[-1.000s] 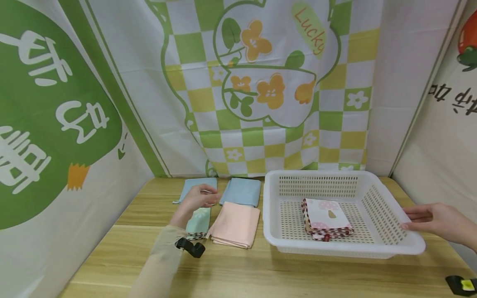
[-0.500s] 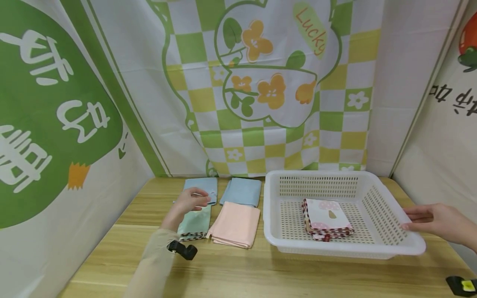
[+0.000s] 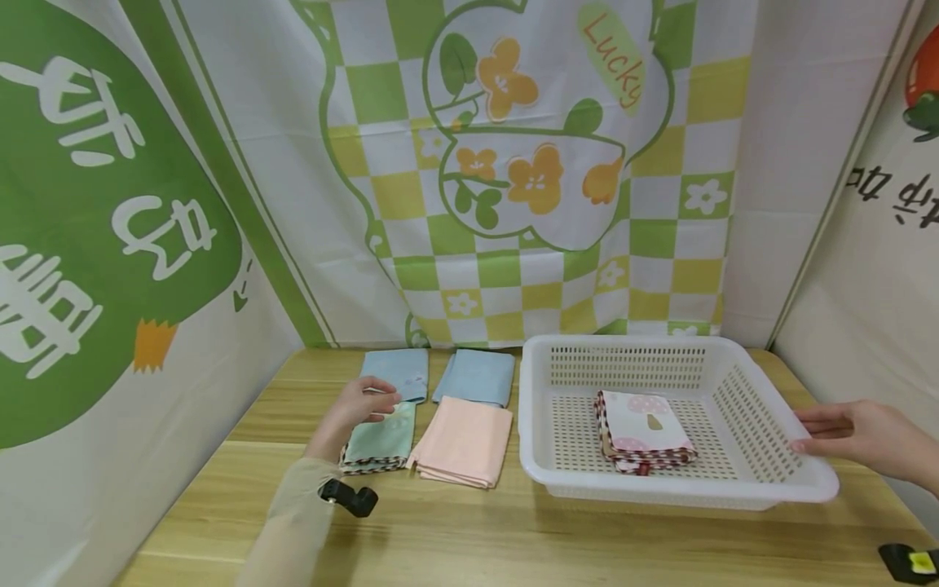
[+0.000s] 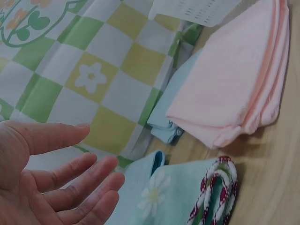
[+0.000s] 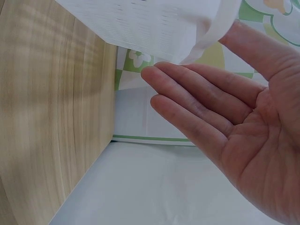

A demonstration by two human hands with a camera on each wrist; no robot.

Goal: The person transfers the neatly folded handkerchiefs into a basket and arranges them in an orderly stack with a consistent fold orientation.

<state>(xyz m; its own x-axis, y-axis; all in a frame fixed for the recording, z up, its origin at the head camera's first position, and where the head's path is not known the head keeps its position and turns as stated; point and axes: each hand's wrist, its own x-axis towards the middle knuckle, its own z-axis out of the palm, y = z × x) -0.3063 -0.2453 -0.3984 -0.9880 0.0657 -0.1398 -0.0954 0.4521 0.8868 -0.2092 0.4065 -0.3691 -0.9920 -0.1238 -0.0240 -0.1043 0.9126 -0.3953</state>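
My left hand (image 3: 359, 408) hovers over a folded mint-green cloth (image 3: 381, 444), fingers loosely extended and holding nothing. In the left wrist view this cloth (image 4: 183, 185) shows a white daisy and a red-and-white twisted edge. Beside it lies a folded pink cloth (image 3: 465, 440). Behind these two are a folded blue cloth (image 3: 399, 368) on the left and another blue cloth (image 3: 478, 377) on the right. On the right, my right hand (image 3: 869, 436) holds the rim of a white plastic basket (image 3: 660, 487) between thumb and nearly straight fingers. Inside it is a folded white-and-pink cloth (image 3: 641, 420) with checked edging.
Everything rests on a wooden table (image 3: 469, 546). A printed checkered curtain (image 3: 484, 285) hangs right behind it, with fabric walls (image 3: 220, 391) at both sides. Black camera mounts (image 3: 348, 497) sit on the wrists.
My left hand has moved left and slightly down, from near the blue cloths to over the mint-green cloth, uncovering more of the blue one. The right hand and basket have stayed put.
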